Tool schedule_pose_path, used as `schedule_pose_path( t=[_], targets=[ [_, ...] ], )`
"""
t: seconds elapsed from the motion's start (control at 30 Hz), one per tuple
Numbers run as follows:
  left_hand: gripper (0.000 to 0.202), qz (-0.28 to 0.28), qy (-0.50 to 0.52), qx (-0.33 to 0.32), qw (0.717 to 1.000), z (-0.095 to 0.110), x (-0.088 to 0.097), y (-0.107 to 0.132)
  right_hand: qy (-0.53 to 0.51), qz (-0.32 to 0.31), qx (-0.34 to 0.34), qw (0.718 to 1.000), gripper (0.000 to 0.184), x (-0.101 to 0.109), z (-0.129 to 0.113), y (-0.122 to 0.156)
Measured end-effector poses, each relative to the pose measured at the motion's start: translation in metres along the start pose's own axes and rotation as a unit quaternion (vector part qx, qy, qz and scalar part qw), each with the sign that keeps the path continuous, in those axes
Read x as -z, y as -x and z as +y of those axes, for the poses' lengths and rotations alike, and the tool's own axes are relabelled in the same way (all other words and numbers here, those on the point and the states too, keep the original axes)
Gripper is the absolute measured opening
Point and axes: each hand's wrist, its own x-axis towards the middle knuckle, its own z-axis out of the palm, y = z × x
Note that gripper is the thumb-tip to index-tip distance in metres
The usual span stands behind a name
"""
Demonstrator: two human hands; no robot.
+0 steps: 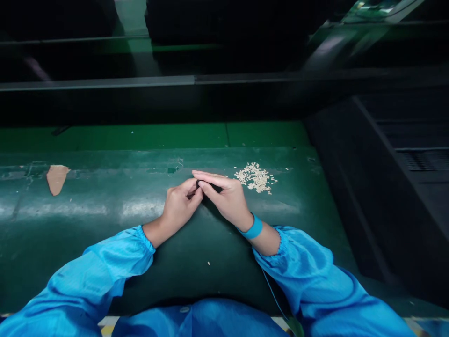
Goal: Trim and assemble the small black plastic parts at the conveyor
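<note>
My left hand [181,201] and my right hand [226,194] meet above the green work surface. Between their fingertips is a small black piece [198,183], mostly covered by the fingers, so its kind does not show. The left thumb and fingers pinch it from the left. On the other side, the right thumb presses against it while the right fingers reach over toward the left hand. Just beyond the right hand lies a loose pile of tiny pale strips [257,177]. A blue band [253,227] circles my right wrist.
A brown, torn-looking flat piece [57,179] lies far left on the green surface [105,262]. Dark bins or boxes [382,187] stand along the right. A dark ledge [147,103] runs across the back. A cord [273,295] hangs by my right sleeve.
</note>
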Motion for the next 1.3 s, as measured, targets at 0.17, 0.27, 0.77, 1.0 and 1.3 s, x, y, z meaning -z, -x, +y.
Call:
schedule_pose_path(
  t=[0.17,0.27,0.77,1.0,1.3],
  targets=[
    [0.014,0.008,-0.031,-0.001,0.999,-0.001,0.000,0.001,0.009,-0.002,-0.003,1.000,0.027,0.000,-0.003,0.000],
    [0.015,0.012,-0.064,-0.010,0.998,-0.002,0.000,0.002,0.043,0.013,-0.008,0.999,0.029,-0.004,-0.006,0.001],
    [0.038,-0.070,0.250,0.111,0.959,0.002,0.002,-0.006,0.059,0.113,0.032,0.991,0.017,0.004,-0.001,-0.006],
    [0.034,-0.094,0.247,0.107,0.959,0.005,0.004,-0.005,0.019,0.018,-0.004,1.000,0.019,0.000,-0.002,-0.005],
    [0.030,-0.097,0.196,0.083,0.972,-0.003,0.004,-0.002,-0.062,0.016,-0.063,0.996,0.014,-0.001,0.001,-0.006]
  ],
)
